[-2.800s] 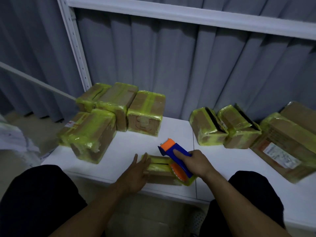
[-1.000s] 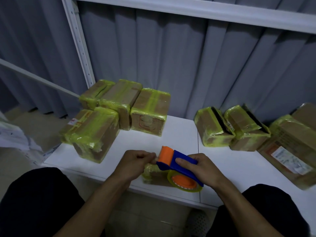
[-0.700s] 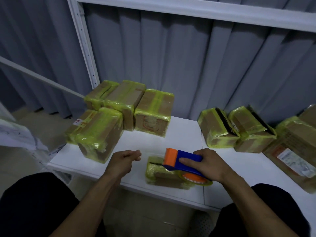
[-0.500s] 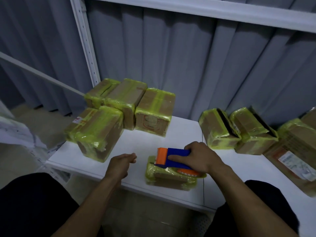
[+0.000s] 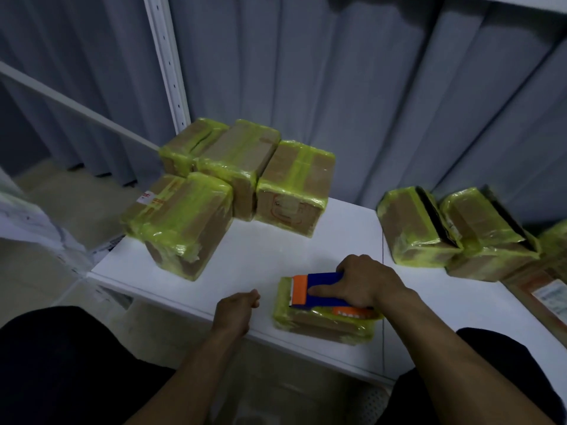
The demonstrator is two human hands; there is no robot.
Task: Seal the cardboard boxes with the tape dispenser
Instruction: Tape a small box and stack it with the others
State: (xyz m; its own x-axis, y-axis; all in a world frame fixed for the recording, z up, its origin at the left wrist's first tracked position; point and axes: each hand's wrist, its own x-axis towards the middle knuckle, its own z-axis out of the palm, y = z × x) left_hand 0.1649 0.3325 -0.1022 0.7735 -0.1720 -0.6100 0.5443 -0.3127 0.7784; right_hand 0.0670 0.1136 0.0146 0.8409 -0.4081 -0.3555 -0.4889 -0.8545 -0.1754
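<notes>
A small flat cardboard box (image 5: 322, 326) wrapped in yellow-green tape lies near the front edge of the white table (image 5: 260, 256). On top of it rests the blue and orange tape dispenser (image 5: 316, 289), lying flat, with my right hand (image 5: 365, 280) gripping its handle. My left hand (image 5: 236, 308) hovers as a loose fist just left of the box, apart from it and holding nothing.
Several taped boxes (image 5: 190, 219) are grouped at the back left. Two more taped boxes (image 5: 417, 228) stand at the back right, beside a larger carton with a label (image 5: 549, 289). A white shelf post (image 5: 167, 62) and grey curtain stand behind. My knees flank the table's front edge.
My left hand let go of the box and drew back to the left. My right hand laid the dispenser down flat on the box's top.
</notes>
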